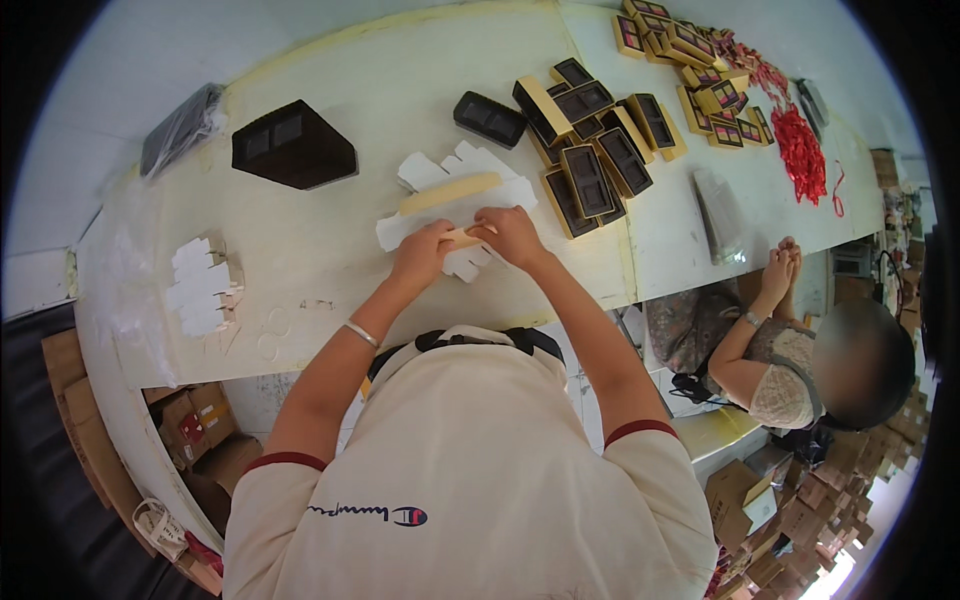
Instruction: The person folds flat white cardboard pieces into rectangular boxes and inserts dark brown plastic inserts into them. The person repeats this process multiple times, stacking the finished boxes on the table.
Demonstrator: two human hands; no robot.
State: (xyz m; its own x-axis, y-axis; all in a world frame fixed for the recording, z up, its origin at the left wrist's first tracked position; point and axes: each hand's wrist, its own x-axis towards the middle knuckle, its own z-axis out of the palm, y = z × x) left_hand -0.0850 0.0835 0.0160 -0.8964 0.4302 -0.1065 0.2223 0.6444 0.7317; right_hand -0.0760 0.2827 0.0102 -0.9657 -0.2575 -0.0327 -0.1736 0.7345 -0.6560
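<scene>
A flat cardboard box blank [515, 193], white inside with gold-coloured panels and notched flaps, lies on the table in front of me. My left hand [424, 250] pinches the left part of its near gold panel. Along the right part of that same panel, my right hand [508, 236] is closed, fingers bent over the edge. Between the hands the panel stands slightly folded up. Just beyond the blank lies a single black plastic tray [490, 119]. To its right, gold boxes with black compartment trays [588, 182] are heaped.
A tall stack of black trays [300, 150] stands at the back left, and more blanks [200, 287] lie left. Filled gold boxes [722, 97], red ribbons [800, 155] and a clear plastic pack [716, 215] are farther right. A co-worker [775, 365] sits at the right edge.
</scene>
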